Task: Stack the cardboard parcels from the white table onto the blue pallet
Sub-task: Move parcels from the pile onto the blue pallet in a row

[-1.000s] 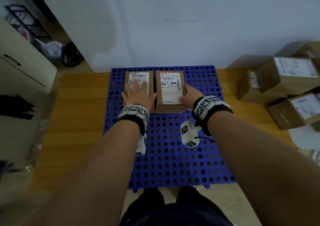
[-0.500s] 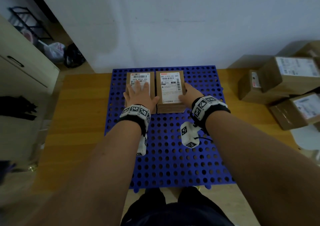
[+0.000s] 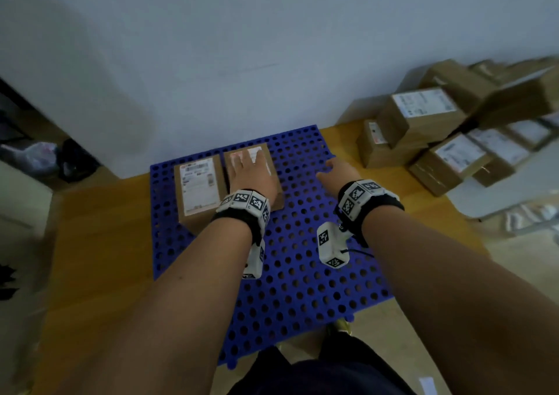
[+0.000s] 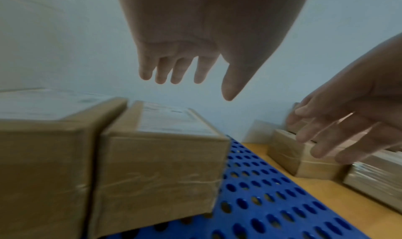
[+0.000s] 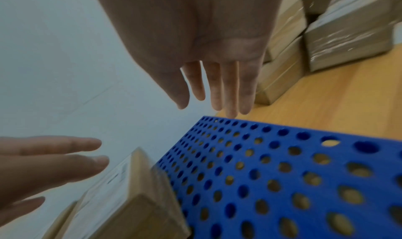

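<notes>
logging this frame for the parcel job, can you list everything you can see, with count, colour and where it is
parcels on pallet: two, brown card with white labels, side by side at the far left of the pallet
pallet: one, blue with round holes, on the wooden floor by the wall
waiting parcels: a pile, count unclear, brown with white labels, far right
table: one, white, under part of that pile, at the right edge
floor: wooden, orange-brown, around the pallet
wall: pale, behind the pallet
bags: dark and light, blurred, far left by the wall
wrist bands: two, black with white coded tags
left hand: open, above the right-hand parcel
right hand: open, over bare pallet, holds nothing
</notes>
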`<state>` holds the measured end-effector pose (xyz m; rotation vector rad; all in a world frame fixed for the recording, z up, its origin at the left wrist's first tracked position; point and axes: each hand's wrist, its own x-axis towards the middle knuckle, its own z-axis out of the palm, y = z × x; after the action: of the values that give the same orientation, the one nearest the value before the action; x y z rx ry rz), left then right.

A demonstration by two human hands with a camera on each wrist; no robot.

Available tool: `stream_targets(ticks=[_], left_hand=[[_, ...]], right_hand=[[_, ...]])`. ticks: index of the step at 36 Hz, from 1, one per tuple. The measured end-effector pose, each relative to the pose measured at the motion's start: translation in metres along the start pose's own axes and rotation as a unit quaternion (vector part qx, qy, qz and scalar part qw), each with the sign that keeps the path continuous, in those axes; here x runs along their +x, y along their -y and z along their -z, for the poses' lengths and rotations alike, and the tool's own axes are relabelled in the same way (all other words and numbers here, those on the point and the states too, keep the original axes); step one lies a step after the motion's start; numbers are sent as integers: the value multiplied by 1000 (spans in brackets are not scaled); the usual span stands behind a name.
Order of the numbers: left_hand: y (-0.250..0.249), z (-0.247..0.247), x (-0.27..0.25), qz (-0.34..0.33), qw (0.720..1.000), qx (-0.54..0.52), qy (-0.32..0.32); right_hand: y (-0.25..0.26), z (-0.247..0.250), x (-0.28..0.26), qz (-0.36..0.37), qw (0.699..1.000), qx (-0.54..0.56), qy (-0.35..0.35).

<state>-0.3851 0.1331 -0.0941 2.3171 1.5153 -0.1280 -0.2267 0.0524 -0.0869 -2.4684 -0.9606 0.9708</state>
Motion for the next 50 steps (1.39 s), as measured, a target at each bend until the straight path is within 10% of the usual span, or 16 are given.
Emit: stream_targets(ticks=[26,50], left_hand=[[-340,-92,4,-117,988,-25,100],[-385,-160,32,-191,978,4,90]], right_hand=[[-279,188,33,-149,980,66,-117],[-310,230,106,-72,992,46,-98]])
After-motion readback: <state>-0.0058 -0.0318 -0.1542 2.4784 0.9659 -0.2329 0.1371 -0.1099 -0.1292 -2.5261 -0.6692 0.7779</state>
